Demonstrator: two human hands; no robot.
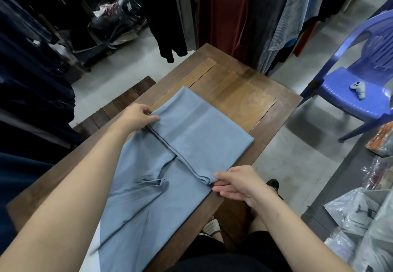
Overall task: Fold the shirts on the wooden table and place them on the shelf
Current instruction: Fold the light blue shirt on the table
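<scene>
Shirt lies flat on desk, far half doubled toward the person. Right hand pinches the hem's near corner, left hand its far corner. Best to keep the hem taut, set it down square, then smooth.

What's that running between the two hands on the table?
In the head view, the folded-over edge of the blue shirt runs from the left hand to the right hand, each pinching one end, on the wooden table.
</scene>
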